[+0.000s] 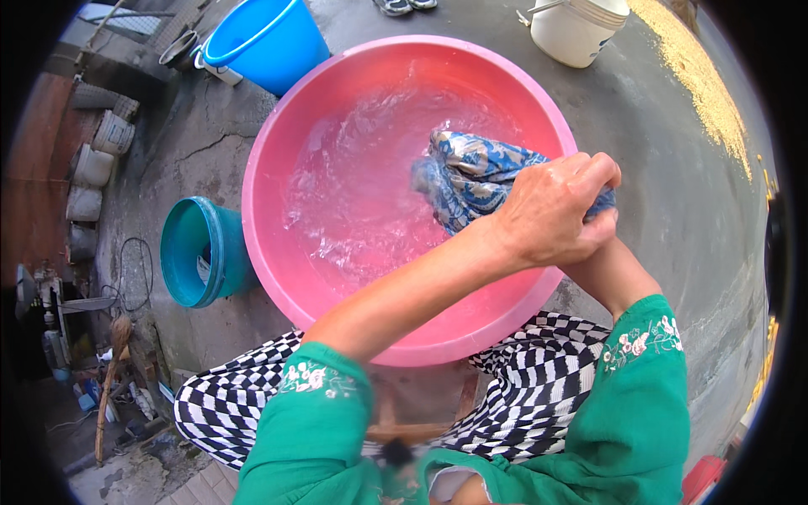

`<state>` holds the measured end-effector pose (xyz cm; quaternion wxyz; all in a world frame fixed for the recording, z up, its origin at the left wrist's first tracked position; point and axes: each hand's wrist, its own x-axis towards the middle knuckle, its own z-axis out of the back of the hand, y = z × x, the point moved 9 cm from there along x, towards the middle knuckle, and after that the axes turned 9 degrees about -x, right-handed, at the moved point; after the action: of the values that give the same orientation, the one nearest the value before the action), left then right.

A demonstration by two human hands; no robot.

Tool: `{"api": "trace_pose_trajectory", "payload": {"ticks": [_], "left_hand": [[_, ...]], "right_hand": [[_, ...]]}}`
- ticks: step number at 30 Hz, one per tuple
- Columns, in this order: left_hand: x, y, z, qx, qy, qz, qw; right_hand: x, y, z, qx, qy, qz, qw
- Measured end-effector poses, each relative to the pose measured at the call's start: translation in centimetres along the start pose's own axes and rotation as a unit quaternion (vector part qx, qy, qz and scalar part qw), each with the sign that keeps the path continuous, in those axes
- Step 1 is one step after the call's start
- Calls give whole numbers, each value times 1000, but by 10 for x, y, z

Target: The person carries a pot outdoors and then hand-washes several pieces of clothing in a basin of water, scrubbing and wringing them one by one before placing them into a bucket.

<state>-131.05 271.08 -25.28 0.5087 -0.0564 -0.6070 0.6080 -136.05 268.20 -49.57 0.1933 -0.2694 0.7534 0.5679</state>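
Observation:
A wet cloth point(486, 170) with a blue and silver-grey pattern hangs bunched over the right side of a large pink basin point(259, 208). Its lower end touches the stirred water point(360, 170). My left hand point(562, 205) reaches across to the basin's right rim, its fingers closed round the upper part of the cloth. A bit of blue fabric sticks out beyond the fingers. Crossing beneath it comes my right hand point(584, 257), mostly hidden behind the left one, so its fingers and grip do not show.
A blue bucket point(271, 47) stands beyond the basin, and a teal bucket point(233, 252) sits at its left. Farther right are a white pail point(571, 31) and spread yellow grain point(701, 76). A stick broom point(110, 391) leans at left. My knees flank the basin.

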Motion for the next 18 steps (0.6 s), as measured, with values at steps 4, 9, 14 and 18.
{"api": "trace_pose_trajectory", "payload": {"ticks": [4,9,14,18], "left_hand": [[-11,111,34,107,-68,101,987],[-119,249,167,177,-199,351,898],[-275,331,251,132,-334,471,805],[-294,338,193,363,-276,519,723]], "right_hand": [[5,18,16,-29,-20,33,999],[15,55,47,-275,-148,197,929],[31,26,110,-315,-209,-27,925],[82,35,110,-635,-357,166,664]]}}
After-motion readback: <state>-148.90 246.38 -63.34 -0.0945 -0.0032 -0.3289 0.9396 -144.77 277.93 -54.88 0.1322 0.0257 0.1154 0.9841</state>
